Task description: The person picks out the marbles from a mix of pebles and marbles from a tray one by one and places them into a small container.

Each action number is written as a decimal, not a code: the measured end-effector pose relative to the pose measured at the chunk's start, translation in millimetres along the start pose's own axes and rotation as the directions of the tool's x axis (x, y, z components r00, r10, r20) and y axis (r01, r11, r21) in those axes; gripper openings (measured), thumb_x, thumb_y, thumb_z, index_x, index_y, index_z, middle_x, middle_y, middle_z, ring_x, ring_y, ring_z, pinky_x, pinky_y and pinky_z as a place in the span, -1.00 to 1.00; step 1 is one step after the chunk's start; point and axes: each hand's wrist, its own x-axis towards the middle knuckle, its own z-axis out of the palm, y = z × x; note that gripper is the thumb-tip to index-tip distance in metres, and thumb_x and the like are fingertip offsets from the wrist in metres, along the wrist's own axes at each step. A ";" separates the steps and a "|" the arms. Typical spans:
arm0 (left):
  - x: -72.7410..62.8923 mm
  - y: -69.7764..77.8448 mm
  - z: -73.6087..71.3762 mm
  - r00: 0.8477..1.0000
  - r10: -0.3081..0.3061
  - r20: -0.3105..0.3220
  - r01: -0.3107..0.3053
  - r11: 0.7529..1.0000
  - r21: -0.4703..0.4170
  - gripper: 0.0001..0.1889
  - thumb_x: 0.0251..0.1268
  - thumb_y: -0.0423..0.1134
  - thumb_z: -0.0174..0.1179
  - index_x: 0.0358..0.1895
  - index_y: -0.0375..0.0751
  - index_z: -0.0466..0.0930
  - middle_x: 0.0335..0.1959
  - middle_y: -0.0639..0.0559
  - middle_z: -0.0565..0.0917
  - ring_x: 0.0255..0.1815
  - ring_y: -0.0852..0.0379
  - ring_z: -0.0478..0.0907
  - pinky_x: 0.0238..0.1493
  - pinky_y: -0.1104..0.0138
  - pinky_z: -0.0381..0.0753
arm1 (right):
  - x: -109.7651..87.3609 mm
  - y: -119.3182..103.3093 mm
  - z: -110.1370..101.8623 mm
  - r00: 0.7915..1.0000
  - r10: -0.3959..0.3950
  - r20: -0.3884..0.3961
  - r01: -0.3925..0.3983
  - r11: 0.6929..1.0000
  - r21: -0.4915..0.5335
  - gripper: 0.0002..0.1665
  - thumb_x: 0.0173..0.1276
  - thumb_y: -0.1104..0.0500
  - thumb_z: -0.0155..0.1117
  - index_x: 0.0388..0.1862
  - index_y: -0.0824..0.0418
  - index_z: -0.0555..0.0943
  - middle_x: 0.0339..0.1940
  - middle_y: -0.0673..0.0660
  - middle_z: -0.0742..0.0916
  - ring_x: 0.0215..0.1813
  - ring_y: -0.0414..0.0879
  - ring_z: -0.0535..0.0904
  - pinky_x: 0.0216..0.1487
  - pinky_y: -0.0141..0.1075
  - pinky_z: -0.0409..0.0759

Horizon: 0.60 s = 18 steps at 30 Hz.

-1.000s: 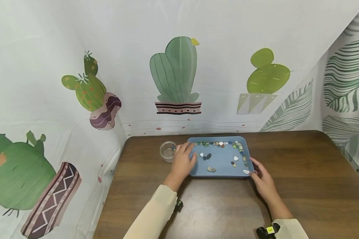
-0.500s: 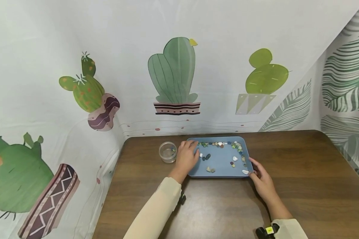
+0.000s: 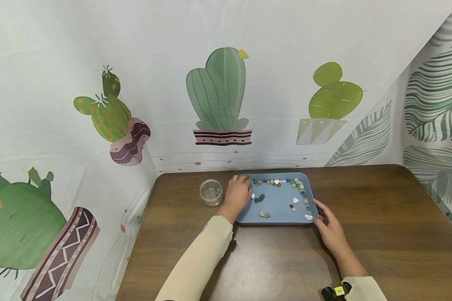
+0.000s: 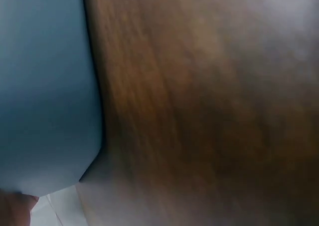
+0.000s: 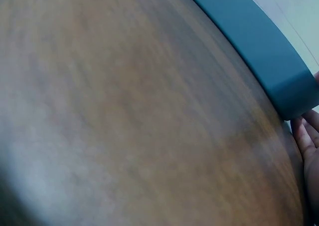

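Note:
A blue tray (image 3: pixel 278 205) lies on the table, with small pebbles along its far edge and right side. Over the tray's left end is my left hand (image 3: pixel 236 193), fingers bent down near the far left corner; the fingertips are hidden, and I cannot tell whether they hold a pebble. My right hand (image 3: pixel 330 228) grips the tray's near right corner, thumb at the near side and fingers round the right edge. Dark pebbles (image 3: pixel 261 197), a white pebble (image 3: pixel 295 200) and tan pebbles (image 3: pixel 265 214) lie inside the tray. Close to the right thumb is a long white pebble (image 3: pixel 308 217).
A round clear cup (image 3: pixel 211 193) with a few small pebbles in it stands left of the tray. The brown wooden table (image 3: pixel 278 259) ends at a cactus-print cloth (image 3: pixel 165 83) behind. Each wrist carries a camera (image 3: pixel 336 292).
My left hand has moved right and slightly farther over the tray, away from the cup, and its spread fingers have drawn together and bent. The right hand has stayed on the tray's corner.

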 end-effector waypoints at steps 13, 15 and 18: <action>5.4 1.3 4.3 0.997 0.025 0.073 -0.033 0.992 0.118 -0.71 0.46 -0.16 0.18 0.15 -0.04 0.69 0.12 0.09 0.68 0.17 0.03 0.53 0.09 0.22 0.52 | -0.2 -1.4 0.1 1.000 0.015 0.010 -0.015 1.000 -0.014 -0.29 0.41 0.46 0.09 0.53 0.24 0.32 0.43 0.41 0.48 0.16 -0.54 0.38 0.03 -0.80 0.35; 5.3 1.4 5.0 0.996 0.027 0.081 -0.037 0.992 0.123 -0.71 0.46 -0.17 0.17 0.15 -0.03 0.70 0.11 0.09 0.68 0.18 0.03 0.53 0.12 0.22 0.52 | 0.0 -0.8 0.2 1.000 0.018 0.007 -0.018 1.000 -0.016 -0.29 0.40 0.46 0.10 0.53 0.23 0.32 0.43 0.40 0.48 0.15 -0.54 0.38 0.02 -0.80 0.35; 5.5 1.6 5.5 0.996 0.033 0.088 -0.044 0.991 0.124 -0.73 0.45 -0.20 0.17 0.13 -0.02 0.71 0.09 0.09 0.69 0.18 0.03 0.53 0.15 0.22 0.51 | 0.4 0.0 0.0 1.000 0.022 0.002 -0.022 1.000 -0.016 -0.28 0.39 0.47 0.10 0.53 0.25 0.32 0.41 0.41 0.49 0.14 -0.52 0.40 0.01 -0.80 0.36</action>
